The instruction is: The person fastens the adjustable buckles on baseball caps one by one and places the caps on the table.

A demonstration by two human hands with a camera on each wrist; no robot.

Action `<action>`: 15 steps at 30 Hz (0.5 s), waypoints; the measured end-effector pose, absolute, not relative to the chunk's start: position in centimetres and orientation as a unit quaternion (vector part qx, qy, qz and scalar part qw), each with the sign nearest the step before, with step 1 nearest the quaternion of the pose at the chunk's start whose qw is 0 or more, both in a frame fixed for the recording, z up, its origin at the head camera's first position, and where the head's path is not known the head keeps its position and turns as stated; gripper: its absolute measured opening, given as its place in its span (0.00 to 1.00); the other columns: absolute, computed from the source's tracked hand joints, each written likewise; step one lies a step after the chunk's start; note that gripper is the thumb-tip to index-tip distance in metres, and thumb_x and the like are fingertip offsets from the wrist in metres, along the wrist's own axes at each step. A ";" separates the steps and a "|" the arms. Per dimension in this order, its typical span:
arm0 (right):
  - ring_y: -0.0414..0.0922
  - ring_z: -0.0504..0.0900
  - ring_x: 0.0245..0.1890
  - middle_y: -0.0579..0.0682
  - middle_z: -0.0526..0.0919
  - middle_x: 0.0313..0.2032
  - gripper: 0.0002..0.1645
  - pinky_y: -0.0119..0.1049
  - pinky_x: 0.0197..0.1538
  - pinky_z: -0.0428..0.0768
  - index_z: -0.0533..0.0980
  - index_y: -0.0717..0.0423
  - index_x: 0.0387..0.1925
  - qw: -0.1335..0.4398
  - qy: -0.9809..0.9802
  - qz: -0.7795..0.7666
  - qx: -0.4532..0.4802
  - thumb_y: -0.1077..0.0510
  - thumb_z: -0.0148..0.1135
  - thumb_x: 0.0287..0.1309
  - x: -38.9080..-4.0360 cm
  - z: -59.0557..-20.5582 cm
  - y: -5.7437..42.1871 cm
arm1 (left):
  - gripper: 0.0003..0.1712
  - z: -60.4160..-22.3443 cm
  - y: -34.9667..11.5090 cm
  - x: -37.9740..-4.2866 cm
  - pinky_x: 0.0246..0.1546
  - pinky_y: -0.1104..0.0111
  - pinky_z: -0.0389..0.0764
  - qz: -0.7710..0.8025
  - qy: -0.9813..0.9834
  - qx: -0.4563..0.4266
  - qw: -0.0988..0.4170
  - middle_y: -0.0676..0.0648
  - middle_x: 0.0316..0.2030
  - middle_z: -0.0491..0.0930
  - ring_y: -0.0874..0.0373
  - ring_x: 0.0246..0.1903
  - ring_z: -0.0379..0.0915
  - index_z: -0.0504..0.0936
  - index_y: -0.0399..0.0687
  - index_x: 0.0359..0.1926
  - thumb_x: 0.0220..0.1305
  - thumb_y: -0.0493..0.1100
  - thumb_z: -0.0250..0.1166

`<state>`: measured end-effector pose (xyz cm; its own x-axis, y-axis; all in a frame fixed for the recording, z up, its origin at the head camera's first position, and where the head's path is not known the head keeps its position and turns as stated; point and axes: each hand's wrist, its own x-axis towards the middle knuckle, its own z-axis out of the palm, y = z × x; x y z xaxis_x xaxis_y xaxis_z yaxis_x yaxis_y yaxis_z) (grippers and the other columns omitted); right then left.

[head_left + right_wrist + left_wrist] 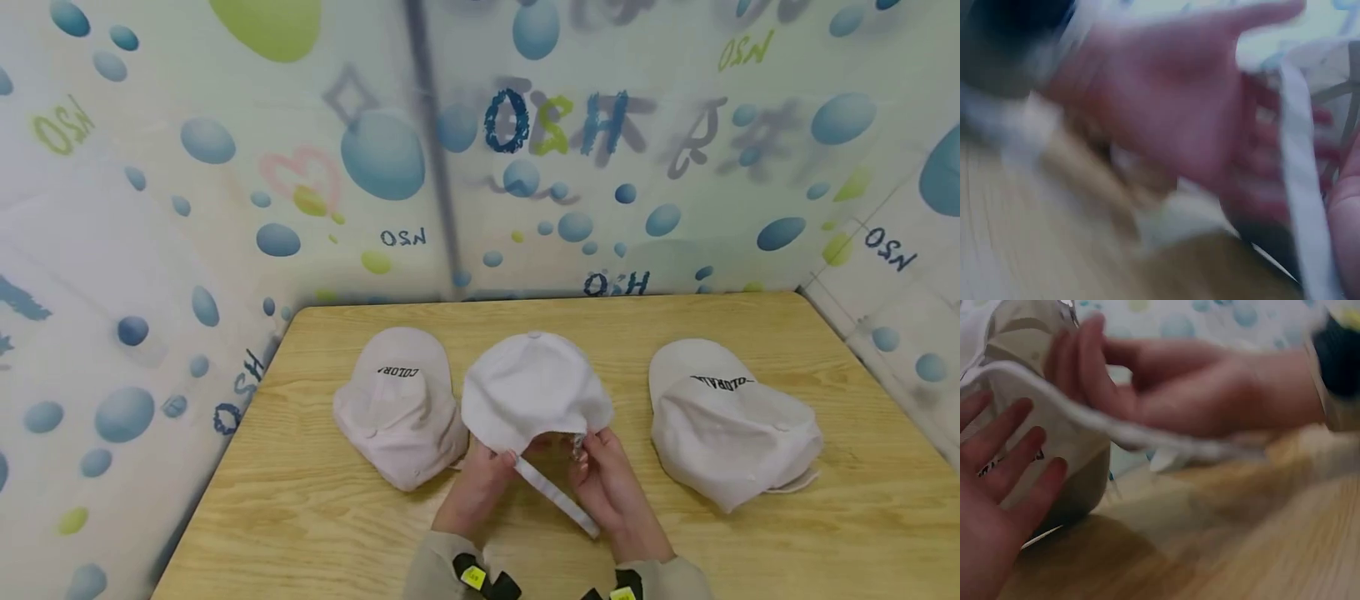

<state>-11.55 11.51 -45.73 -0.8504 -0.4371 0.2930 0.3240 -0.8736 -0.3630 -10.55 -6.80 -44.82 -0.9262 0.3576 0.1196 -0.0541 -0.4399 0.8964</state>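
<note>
A white cap [528, 387] lies crown-up at the middle of the wooden table [300, 517], its back opening toward me. Its long white strap [555, 498] hangs loose and runs down to the right. My left hand [491, 471] is at the cap's back rim with its fingers [1004, 462] straight and spread under the strap [1085, 412]. My right hand [596, 471] pinches the strap near the metal buckle [577, 446] at the cap's edge. The right wrist view is blurred and shows the left hand's palm [1166, 106] and the strap [1300, 187].
Two more white caps with dark lettering sit on the table, one to the left [397, 408] and one to the right [720, 425]. A wall covered in blue bubbles [525, 167] encloses the table at the back and sides.
</note>
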 end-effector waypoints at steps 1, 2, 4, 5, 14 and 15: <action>0.36 0.75 0.31 0.50 0.75 0.34 0.16 0.20 0.34 0.74 0.69 0.58 0.40 0.220 0.102 -0.952 -0.189 0.62 0.32 0.68 -11.6 -45.7 11.4 | 0.35 -44.8 -6.7 -10.5 0.57 0.66 0.58 0.803 0.560 0.151 0.138 0.52 0.52 0.67 0.61 0.53 0.61 0.59 0.44 0.57 0.54 0.55 0.62; 0.37 0.74 0.31 0.51 0.74 0.35 0.17 0.20 0.34 0.73 0.69 0.59 0.40 0.241 0.049 -0.950 -0.191 0.61 0.31 0.68 -11.6 -45.6 11.4 | 0.38 -44.8 -6.5 -10.5 0.55 0.67 0.61 0.771 0.598 0.155 0.154 0.50 0.52 0.67 0.60 0.52 0.63 0.60 0.43 0.58 0.52 0.56 0.64; 0.39 0.72 0.30 0.53 0.72 0.36 0.16 0.21 0.35 0.72 0.69 0.62 0.39 0.284 -0.052 -0.941 -0.177 0.59 0.35 0.68 -11.6 -45.5 11.3 | 0.38 -44.7 -6.2 -10.5 0.52 0.69 0.64 0.720 0.647 0.167 0.187 0.48 0.53 0.67 0.59 0.51 0.63 0.61 0.43 0.59 0.51 0.55 0.65; 0.40 0.72 0.30 0.54 0.72 0.36 0.15 0.21 0.34 0.72 0.69 0.63 0.38 0.301 -0.096 -0.935 -0.165 0.59 0.37 0.67 -11.6 -45.4 11.3 | 0.38 -44.8 -5.9 -10.5 0.52 0.67 0.65 0.712 0.646 0.182 0.204 0.46 0.53 0.67 0.56 0.52 0.64 0.61 0.42 0.59 0.51 0.53 0.66; 0.30 0.60 0.21 0.54 0.72 0.31 0.07 0.19 0.27 0.68 0.70 0.66 0.31 0.343 -0.257 -0.894 -0.133 0.69 0.44 0.60 -11.5 -45.0 11.5 | 0.20 -44.5 -4.4 -10.3 0.44 0.68 0.73 0.649 0.680 0.255 0.227 0.53 0.44 0.74 0.61 0.43 0.71 0.69 0.45 0.52 0.58 0.41 0.61; 0.29 0.58 0.19 0.52 0.72 0.30 0.07 0.19 0.25 0.68 0.70 0.65 0.31 0.348 -0.261 -0.890 -0.137 0.69 0.44 0.60 -11.5 -44.8 11.4 | 0.17 -45.0 -4.2 -10.4 0.40 0.69 0.75 0.644 0.683 0.256 0.230 0.53 0.40 0.75 0.63 0.38 0.73 0.72 0.43 0.49 0.58 0.41 0.61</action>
